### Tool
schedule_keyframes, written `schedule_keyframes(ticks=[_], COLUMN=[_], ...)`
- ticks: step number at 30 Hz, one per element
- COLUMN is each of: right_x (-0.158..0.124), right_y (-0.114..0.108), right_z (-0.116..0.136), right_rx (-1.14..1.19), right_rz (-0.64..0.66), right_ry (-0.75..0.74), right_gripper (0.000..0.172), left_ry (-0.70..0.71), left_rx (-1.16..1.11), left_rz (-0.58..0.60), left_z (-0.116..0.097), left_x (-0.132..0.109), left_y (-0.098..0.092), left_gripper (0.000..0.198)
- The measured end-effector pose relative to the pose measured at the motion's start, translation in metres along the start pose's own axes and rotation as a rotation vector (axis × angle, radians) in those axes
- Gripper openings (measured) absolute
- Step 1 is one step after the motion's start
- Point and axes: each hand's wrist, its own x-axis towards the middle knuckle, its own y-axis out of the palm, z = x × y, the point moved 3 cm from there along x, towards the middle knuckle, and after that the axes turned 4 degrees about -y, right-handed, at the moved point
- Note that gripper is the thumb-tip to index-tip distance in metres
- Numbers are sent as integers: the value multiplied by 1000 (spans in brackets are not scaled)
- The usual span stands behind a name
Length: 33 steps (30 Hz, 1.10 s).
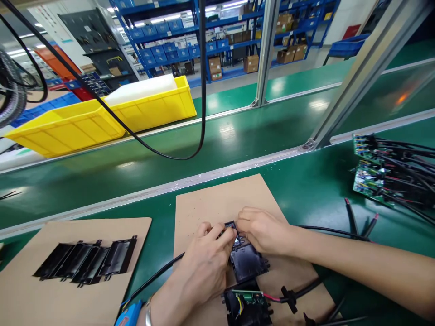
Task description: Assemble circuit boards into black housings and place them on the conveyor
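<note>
My left hand [209, 258] and my right hand [263, 228] meet at a small black plastic case [237, 241] lying on a cardboard sheet [224, 199]. Fingers of both hands are closed on this case from either side and hide much of it; a bit of circuit board shows between them. Just nearer lies an open black case half [248, 263]. Closest to me, another black case [246, 312] has a green circuit board [248, 296] in it, with red and black wires leading right. A black cable [163, 270] passes under my left hand.
On a second cardboard sheet [136, 244] at left lie several black case halves [90, 262]. Wired circuit boards [372, 179] are piled at right. A blue object [129, 314] sits by my left wrist. Yellow bins [152, 108] stand beyond the metal rail [217, 171]; a black cable [203, 90] hangs in front.
</note>
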Motion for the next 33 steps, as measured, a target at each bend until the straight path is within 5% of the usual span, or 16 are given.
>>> schedule_keyframes(ticks=[6, 19, 23, 27, 33], right_x=[-3, -4, 1, 16, 31], right_y=[1, -6, -12, -8, 2], right_z=[-9, -5, 0, 7, 13], right_rx=[42, 125, 144, 146, 180], right_rz=[-60, -67, -66, -44, 64], right_ry=[-24, 36, 143, 268, 309], right_gripper=[17, 14, 14, 30, 29], left_ry=[-52, 7, 80, 111, 117], left_rx=[-132, -169, -164, -191, -228], left_rz=[-34, -162, -271, -289, -287], left_z=[10, 8, 11, 15, 23], left_x=[-7, -13, -19, -19, -18], left_y=[-15, -6, -3, 5, 5], left_gripper=[51, 46, 38, 34, 22])
